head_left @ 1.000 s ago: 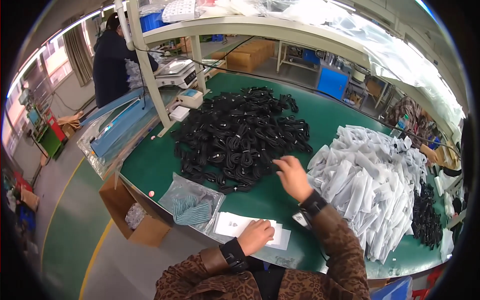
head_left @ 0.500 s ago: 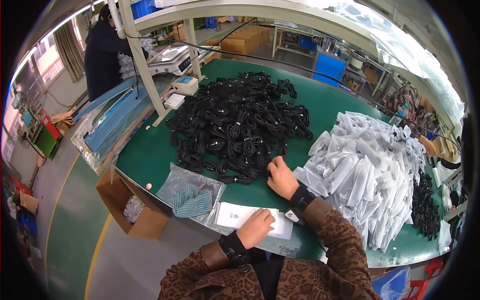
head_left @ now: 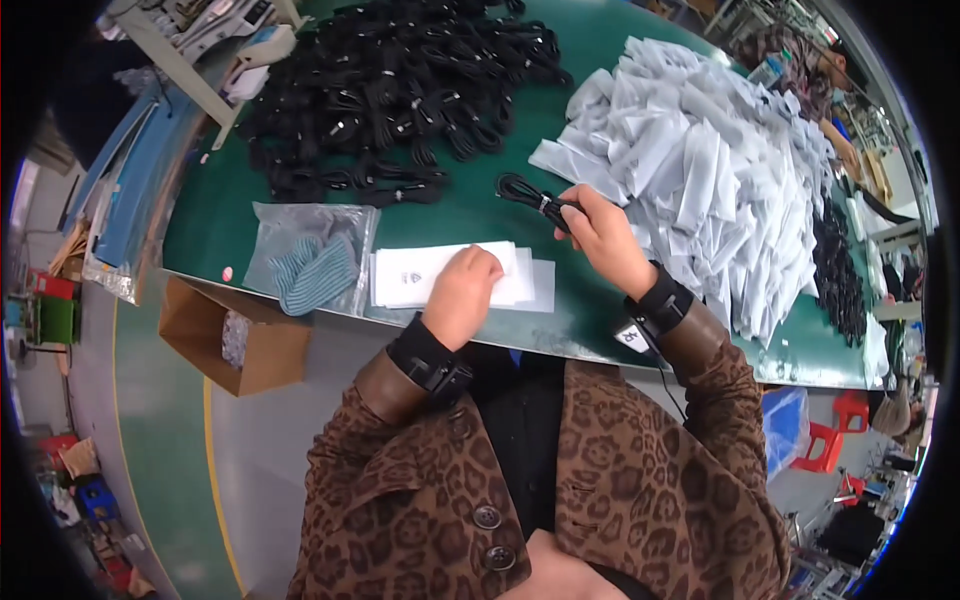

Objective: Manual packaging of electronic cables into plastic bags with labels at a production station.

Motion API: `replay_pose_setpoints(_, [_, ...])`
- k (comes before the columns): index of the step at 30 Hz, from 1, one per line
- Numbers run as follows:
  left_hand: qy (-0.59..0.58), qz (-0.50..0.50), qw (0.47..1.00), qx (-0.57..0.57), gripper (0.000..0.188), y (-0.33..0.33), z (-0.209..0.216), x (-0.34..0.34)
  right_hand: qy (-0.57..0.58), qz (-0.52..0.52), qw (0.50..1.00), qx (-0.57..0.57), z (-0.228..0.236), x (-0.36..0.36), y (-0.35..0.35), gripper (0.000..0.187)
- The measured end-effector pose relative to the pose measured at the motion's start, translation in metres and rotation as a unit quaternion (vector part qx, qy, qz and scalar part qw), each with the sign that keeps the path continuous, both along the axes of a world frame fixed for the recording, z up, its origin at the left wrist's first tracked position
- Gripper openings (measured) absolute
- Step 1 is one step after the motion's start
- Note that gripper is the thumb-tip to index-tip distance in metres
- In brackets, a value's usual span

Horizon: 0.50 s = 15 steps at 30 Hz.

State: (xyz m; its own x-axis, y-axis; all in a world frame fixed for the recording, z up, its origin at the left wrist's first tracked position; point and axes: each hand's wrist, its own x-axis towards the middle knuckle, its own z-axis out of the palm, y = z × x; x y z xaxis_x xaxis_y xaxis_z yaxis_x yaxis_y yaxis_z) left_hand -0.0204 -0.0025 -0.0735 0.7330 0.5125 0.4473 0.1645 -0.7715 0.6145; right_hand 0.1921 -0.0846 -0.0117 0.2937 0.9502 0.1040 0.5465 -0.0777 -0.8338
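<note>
My right hand [head_left: 606, 243] is closed around a bundled black cable [head_left: 532, 195]. Its coiled loops stick out to the left, above the green table. My left hand [head_left: 463, 294] rests on a flat stack of white plastic bags [head_left: 404, 277] near the table's front edge. Its fingers are curled together at the top bag, and the fingertips are partly hidden. Beyond both hands, at the upper left, lies a large heap of bundled black cables [head_left: 400, 100]. To the right of my right hand spreads a big pile of filled whitish bags [head_left: 690, 170].
Left of the stack, a clear bag [head_left: 283, 228] lies with a teal striped cloth [head_left: 318, 272]. A cardboard box [head_left: 270, 350] stands below the table's left edge. More black cables [head_left: 843, 270] lie far right, near red stools [head_left: 822, 445]. Another person's arm [head_left: 838, 142] shows beyond.
My right hand has drawn back from the cable heap with a bundled cable in it. The left hand stays on the stack, its fingers more curled. The view has tilted downward.
</note>
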Motion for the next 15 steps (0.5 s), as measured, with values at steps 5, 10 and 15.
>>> replay_pose_setpoints(5, [-0.005,0.007,0.999,-0.047,0.009,-0.004,0.001,0.002,0.003,-0.005,1.0,-0.02,-0.006,0.0,-0.049,0.016])
replay_pose_setpoints(10, [0.001,0.022,0.993,-0.118,0.006,-0.016,0.005,-0.004,-0.009,0.035,0.999,0.009,-0.018,-0.007,-0.077,0.016])
replay_pose_setpoints(15, [-0.023,0.034,0.984,-0.173,0.005,-0.018,0.009,-0.008,0.074,0.055,0.994,-0.057,-0.017,-0.011,-0.079,0.015])
